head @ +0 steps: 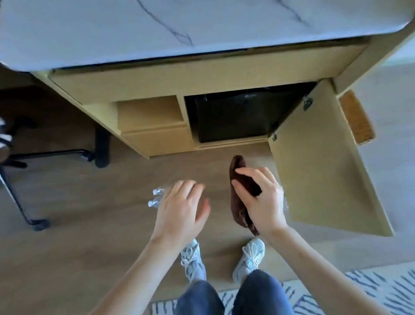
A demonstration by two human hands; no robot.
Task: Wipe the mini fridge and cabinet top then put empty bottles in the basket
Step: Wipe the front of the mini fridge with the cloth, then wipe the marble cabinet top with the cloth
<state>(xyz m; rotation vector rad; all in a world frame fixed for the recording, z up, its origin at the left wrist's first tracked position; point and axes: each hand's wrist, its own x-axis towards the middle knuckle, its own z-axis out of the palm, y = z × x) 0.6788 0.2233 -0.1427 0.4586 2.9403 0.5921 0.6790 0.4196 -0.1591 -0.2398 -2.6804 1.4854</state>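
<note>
The left hand point(180, 209) is held out palm down in front of the mini fridge point(233, 115) and to its left. Its fingers are nearly straight and loosely spread, a little blurred, with nothing plainly in them. The right hand point(262, 200) is stretched out directly in front of the fridge, with thumb and fingers curled round a brown cloth point(239, 167). One end of the cloth sticks up toward the fridge and the other hangs below the wrist. Both forearms are bare and reach forward above the floor. Two clear empty bottles point(156, 197) show at the left hand's outer edge, further left of the fridge. The hand covers most of them, so whether it touches them cannot be told. The black fridge sits closed in the right bay of the cabinet, under the marble top point(190, 17). The cabinet door point(321, 168) is swung wide open at the fridge's right, close beside the right hand. Beyond that door, right of the fridge, a woven basket point(356, 118) is partly hidden behind the door. Left of the fridge is an open shelf point(148, 112) over a drawer front, and well to the left stands a chair point(12, 187) with dark legs. Two pale shoes point(192, 260) stand on the wood floor in front of the fridge, at the edge of a striped rug point(361, 292).
</note>
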